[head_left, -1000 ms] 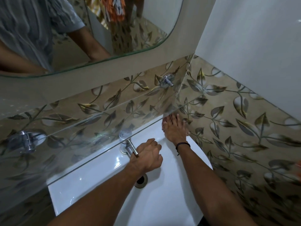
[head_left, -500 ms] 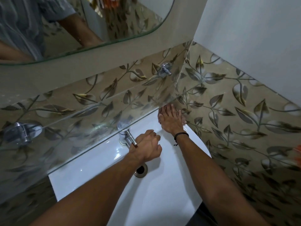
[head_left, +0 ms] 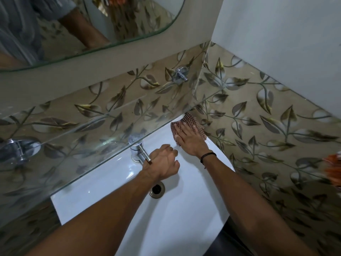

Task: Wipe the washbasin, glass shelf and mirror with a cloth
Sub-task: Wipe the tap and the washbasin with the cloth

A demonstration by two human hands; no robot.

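From the head camera, looking down, there is a white washbasin (head_left: 166,228) set in a corner. The walls behind it and to its right have brown tiles (head_left: 258,117) with leaves on them, and a plain white wall (head_left: 276,34) starts above the tiles on the right.

The cloth (head_left: 191,118) has small red and white checks. It lies on the back right corner of the washbasin, right next to the leafy tiles. The right hand (head_left: 190,139) lies flat on top of it, fingers straight and a little apart, pressing it down. A thin black band (head_left: 208,156) goes round that wrist.

The left hand (head_left: 162,163) is in the middle of the washbasin, just beside the shiny tap (head_left: 137,150). Its fingers are curled down like a fist. The tap's thin handle reaches to the back of this hand, but what the fingers hold is hidden, so I cannot tell. Just below the wrist sits the round metal drain (head_left: 156,189).

The glass shelf (head_left: 73,137) hangs over the back of the washbasin. It is see-through, so the tiles show under it. Two shiny metal holders keep it up - one on the left (head_left: 18,148) and one near the corner (head_left: 180,74).

Above the shelf is the mirror (head_left: 129,19) with a round corner. In it you can see a striped sleeve and a bare arm. At the far right edge there is something orange (head_left: 332,169) - too blurry to tell what.
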